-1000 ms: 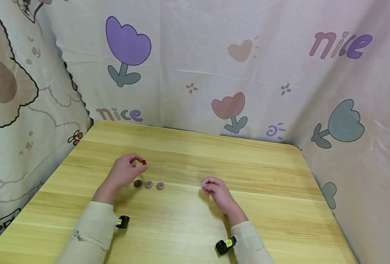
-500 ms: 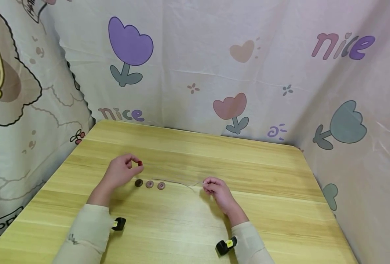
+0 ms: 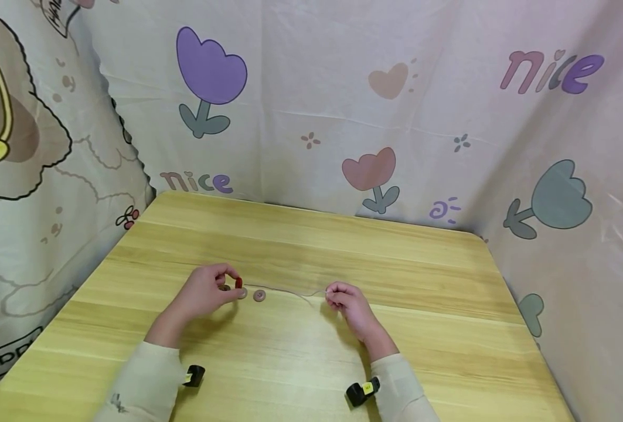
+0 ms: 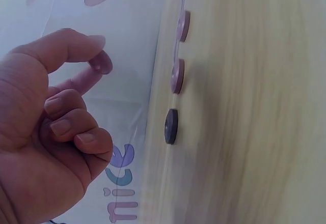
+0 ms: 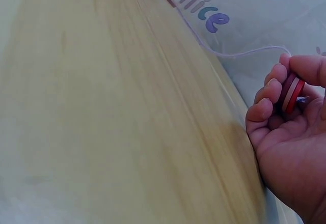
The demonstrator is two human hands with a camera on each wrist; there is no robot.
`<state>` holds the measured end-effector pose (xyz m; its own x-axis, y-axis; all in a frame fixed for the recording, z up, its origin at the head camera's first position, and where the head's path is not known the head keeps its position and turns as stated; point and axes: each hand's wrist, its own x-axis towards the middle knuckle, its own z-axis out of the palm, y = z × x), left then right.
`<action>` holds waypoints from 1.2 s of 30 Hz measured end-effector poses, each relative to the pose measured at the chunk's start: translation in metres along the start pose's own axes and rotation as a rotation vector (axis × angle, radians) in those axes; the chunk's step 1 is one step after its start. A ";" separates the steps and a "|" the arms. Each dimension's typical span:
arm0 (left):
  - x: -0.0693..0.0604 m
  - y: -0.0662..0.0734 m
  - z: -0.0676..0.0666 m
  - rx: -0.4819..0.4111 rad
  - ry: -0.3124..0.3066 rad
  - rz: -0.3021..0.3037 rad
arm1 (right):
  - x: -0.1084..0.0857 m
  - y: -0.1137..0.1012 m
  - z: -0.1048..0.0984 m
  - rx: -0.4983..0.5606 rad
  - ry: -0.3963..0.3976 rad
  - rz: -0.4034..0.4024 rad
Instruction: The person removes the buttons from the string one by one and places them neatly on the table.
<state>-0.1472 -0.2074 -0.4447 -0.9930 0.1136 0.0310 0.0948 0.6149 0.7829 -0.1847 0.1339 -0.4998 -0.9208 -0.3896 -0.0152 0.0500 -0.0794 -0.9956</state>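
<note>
The left hand [image 3: 201,289] pinches a red button [image 3: 239,283], and at its three o'clock the right hand [image 3: 349,308] pinches a string [image 5: 220,54]

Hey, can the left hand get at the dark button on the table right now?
Probably yes: the dark button lies close by the left hand with nothing on top, though the red button pinched there may need putting down first.

- Pale yellow, wood-grained tabletop [image 3: 290,357]: smooth, softly glossy.
- Round mauve plastic-looking buttons [image 4: 178,76]: smooth.
- Thin pale string [image 5: 234,55]: smooth.
- Whitish printed sheet [image 3: 300,70]: creased, cloth-like.
- Cream cloth sleeves [image 3: 145,378]: matt.
</note>
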 end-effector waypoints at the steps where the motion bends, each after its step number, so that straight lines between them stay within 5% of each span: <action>1: 0.000 0.000 0.002 -0.002 -0.008 -0.002 | 0.000 0.000 0.000 -0.001 0.002 0.001; 10: 0.000 -0.004 0.016 0.007 -0.119 0.014 | -0.001 -0.001 0.000 0.001 0.005 0.007; 36: -0.002 -0.002 0.039 0.041 -0.230 0.022 | -0.001 0.000 0.000 0.008 0.003 0.002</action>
<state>-0.1425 -0.1786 -0.4709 -0.9492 0.2989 -0.0982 0.1236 0.6414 0.7572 -0.1840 0.1338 -0.4995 -0.9218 -0.3872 -0.0177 0.0553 -0.0861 -0.9948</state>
